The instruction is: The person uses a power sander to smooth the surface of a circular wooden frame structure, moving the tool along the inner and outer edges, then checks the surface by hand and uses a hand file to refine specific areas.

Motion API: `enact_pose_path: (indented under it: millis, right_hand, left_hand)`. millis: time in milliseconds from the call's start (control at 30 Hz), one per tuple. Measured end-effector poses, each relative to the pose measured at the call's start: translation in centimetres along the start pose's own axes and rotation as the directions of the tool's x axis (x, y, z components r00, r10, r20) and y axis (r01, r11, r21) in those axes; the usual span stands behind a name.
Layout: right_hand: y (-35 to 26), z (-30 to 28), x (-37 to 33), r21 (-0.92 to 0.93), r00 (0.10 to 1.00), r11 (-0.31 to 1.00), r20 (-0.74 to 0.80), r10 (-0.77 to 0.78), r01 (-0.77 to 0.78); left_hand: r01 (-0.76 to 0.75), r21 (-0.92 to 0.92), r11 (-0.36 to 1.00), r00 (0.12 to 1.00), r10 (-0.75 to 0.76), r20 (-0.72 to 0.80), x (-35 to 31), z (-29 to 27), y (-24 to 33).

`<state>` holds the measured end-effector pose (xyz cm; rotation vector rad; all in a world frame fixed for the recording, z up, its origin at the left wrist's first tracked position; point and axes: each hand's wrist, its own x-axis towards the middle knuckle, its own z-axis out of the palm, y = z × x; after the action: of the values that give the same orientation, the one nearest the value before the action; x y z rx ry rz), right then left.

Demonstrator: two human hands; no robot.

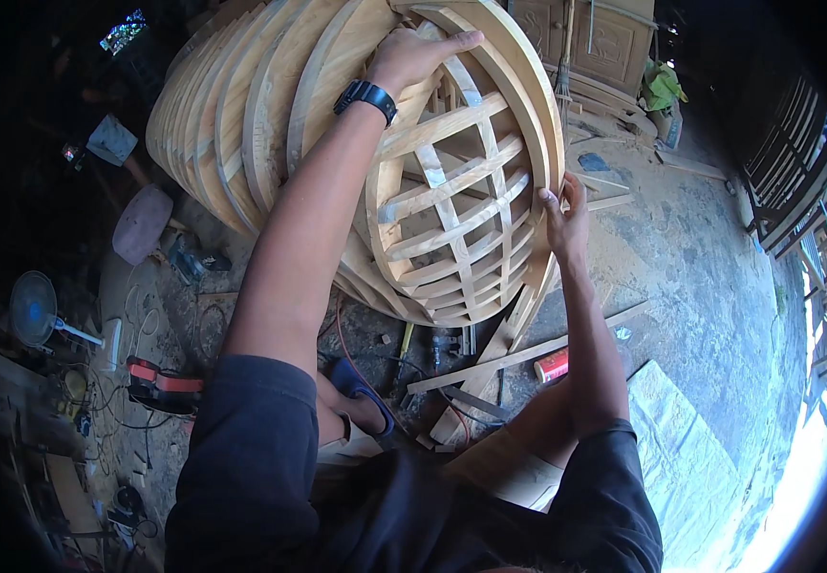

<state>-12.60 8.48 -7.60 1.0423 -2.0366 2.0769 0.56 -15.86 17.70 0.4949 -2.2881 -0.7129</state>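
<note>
In front of me stands a large rounded wooden frame (451, 224) with a lattice of crossing slats on its near face and curved ribs (265, 115) running back to the left. Along the right side of that face bends a curved wooden rim strip (531, 95). My left hand (416, 59) grips the upper part of the frame, thumb stretched to the right; its other fingers are mostly hidden. Lower down on the right, my right hand (567, 222) holds the edge of the rim strip between thumb and fingers. A dark watch sits on my left wrist.
Loose wood strips (537, 351), a red can (552, 365) and tools with cables lie on the floor below the frame. At the left are a small fan (35, 307) and a red-and-black power tool (165, 384). A pale sheet (686, 449) covers floor at right.
</note>
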Motion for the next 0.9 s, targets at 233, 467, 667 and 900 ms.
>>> enact_pose_path:
  millis: [233,467,667,900]
  right_hand:
    - [-1.0,0.5,-0.3,-0.070,0.999,0.997,-0.028,-0.015,0.013]
    - [-2.1,0.6,-0.6,-0.218,0.997,0.976,-0.067,-0.029,0.014]
    - [-2.4,0.3,-0.6,-0.268,0.995,0.962,-0.076,-0.068,0.046]
    - [-1.9,0.5,-0.7,-0.208,0.993,0.976,-0.083,-0.086,0.067]
  left_hand:
    - [0.055,0.172,0.984,0.998,-0.050,-0.034,-0.5,-1.1,1.2]
    - [0.123,0.369,0.921,0.951,-0.003,-0.309,-3.1,0.3,3.6]
    - [-0.058,0.558,0.828,0.828,0.352,-0.436,-4.1,3.7,4.1]
    - [-0.197,0.609,0.768,0.781,0.499,-0.377,-7.3,8.0,4.2]
